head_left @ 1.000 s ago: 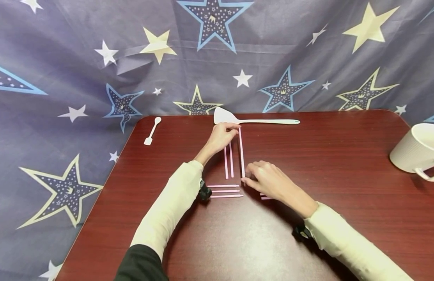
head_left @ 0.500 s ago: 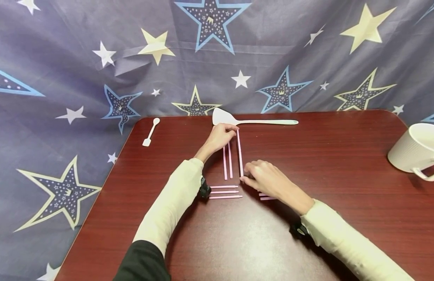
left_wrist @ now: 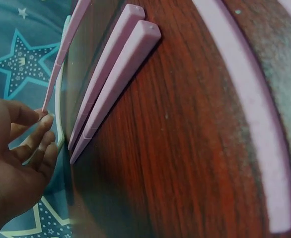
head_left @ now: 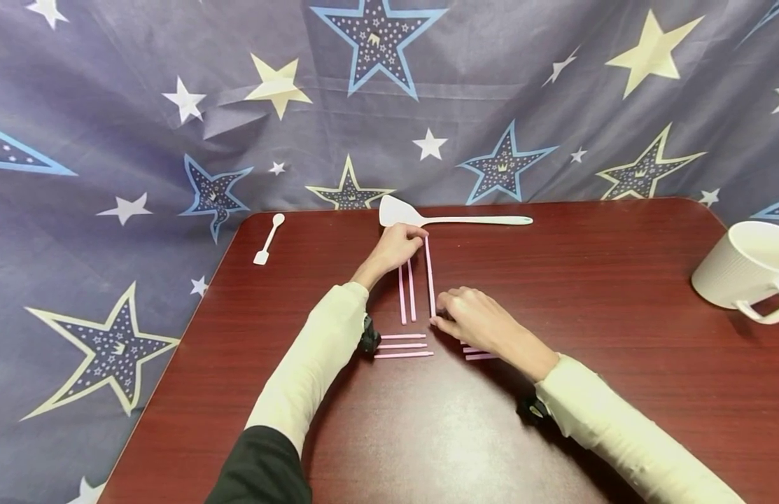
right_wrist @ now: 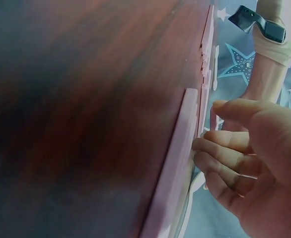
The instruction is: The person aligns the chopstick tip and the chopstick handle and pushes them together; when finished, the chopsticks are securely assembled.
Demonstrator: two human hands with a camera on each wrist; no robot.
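While the left hand [head_left: 394, 246] pinches its far end and the right hand [head_left: 474, 316] its near end, one pink stick [head_left: 430, 275] runs between them. Just left of this grip: two parallel sticks [head_left: 411, 297]. Nearer side: three crosswise sticks [head_left: 403, 346]. Just beyond: white spatula [head_left: 471, 220]. Well right: white mug [head_left: 732, 271].

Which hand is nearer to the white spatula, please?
Left. The left hand is just in front of the white spatula, by its head; the right hand is clearly farther away, lower in the head view.
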